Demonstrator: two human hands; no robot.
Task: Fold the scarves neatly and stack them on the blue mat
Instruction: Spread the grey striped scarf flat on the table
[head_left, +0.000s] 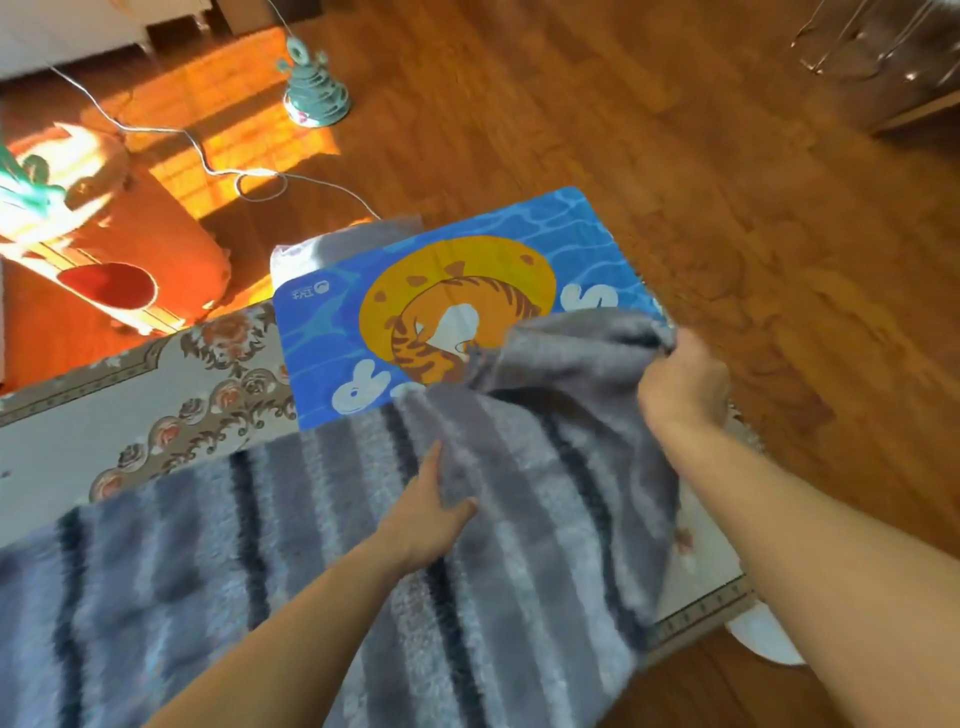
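Observation:
A fluffy grey scarf (291, 545) with dark stripes lies spread across the table in the foreground. Its right end is lifted and bunched over the near corner of the blue mat (332, 332), which bears an orange tiger on a yellow ring. My right hand (680, 384) grips that bunched end at the mat's right edge. My left hand (431, 514) lies flat on the scarf's middle, fingers straight, pressing it down. A second grey cloth (337, 244) peeks out from behind the mat's far left corner.
The table carries a floral patterned cover (156, 395). Beyond it is a wooden floor (623, 130) with a white cable (208, 156), a teal toy tower (311, 88), an orange stool (145, 244) at left and a clear chair (878, 41) at top right.

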